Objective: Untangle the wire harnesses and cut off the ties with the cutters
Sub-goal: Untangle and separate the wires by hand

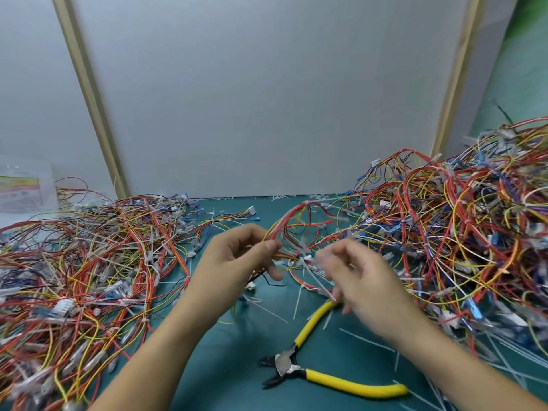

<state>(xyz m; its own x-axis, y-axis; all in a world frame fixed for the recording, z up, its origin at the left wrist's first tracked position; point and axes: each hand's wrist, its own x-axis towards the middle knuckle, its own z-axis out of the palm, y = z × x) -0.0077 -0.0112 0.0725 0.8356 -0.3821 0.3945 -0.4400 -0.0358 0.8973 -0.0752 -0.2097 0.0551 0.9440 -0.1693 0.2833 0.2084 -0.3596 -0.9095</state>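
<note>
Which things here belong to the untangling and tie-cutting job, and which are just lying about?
Job: left hand gripping the red-and-yellow wire harness; right hand, blurred, at its white plastic ties; yellow-handled steel cutters lying on the green mat; left wire pile and right wire pile, tangled, multicoloured.
Lying about: cut white tie scraps; clear plastic bag with coloured label.

Cutters (299,367): glossy yellow plastic grips, dark metal jaws; mat (237,366) matt green.
</note>
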